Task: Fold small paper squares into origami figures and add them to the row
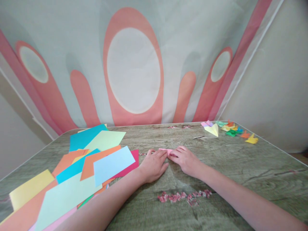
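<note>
A small folded piece of pink paper (165,149) lies on the wood-patterned table, between my two hands and partly under their fingers. My left hand (154,165) rests flat across its left side, fingers stretched out and pressing down, thumb apart. From the right, my right hand (184,161) has its fingers bent and pinched together at the paper's right end. Most of the pink paper is hidden by the fingers, so its exact folds cannot be made out.
Many loose coloured sheets overlap on the left, with a light blue sheet (114,164) nearest my left hand. At the far right sit a pale yellow paper plane (212,130) and several small folded paper figures, including a yellow one (252,139). A printed cloth (133,70) hangs behind the table.
</note>
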`<state>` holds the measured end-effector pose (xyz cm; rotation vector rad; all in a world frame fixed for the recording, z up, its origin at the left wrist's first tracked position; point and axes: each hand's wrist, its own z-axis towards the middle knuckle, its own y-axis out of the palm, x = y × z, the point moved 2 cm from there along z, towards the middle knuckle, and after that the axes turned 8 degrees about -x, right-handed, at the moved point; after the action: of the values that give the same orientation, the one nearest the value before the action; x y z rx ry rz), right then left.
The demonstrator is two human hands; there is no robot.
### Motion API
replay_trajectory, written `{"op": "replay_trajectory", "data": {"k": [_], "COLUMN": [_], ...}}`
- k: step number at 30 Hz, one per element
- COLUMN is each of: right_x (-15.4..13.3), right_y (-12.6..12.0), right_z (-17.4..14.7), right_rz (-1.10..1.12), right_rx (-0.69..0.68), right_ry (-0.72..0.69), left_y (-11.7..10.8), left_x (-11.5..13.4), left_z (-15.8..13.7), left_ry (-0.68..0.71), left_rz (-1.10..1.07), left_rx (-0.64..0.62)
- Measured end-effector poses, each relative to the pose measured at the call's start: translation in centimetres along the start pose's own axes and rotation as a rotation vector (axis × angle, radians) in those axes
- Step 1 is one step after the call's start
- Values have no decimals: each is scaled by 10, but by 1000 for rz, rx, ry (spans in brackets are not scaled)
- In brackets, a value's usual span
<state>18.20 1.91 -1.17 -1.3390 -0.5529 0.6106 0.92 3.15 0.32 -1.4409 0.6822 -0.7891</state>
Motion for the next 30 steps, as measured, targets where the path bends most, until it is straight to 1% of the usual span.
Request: {"op": "replay_trajectory", "data": {"k": [6, 11, 13, 18, 24, 30], "right_x": [-6, -1, 1, 1, 2, 3], "right_y": [-12, -15, -16, -18, -14, -14], "right_z": [0, -6, -8, -9, -8, -9], "right_rz": [-64, -93, -101, -61, -1, 0], "right_rx": [-83, -188, -210, -181, -178, -192], "right_ry": [45, 101, 111, 130, 153, 168], "left_y": [0, 0, 0, -3, -7, -9], "left_x": [0, 0, -1, -1, 3, -6], "left_z": [0, 1, 1, -1, -2, -3], "left_ry": [-1, 7, 12, 28, 51, 28], "left_rz": [59, 47, 35, 14, 29, 87], "left_rx": [-15, -10, -6, 0, -21, -6]}}
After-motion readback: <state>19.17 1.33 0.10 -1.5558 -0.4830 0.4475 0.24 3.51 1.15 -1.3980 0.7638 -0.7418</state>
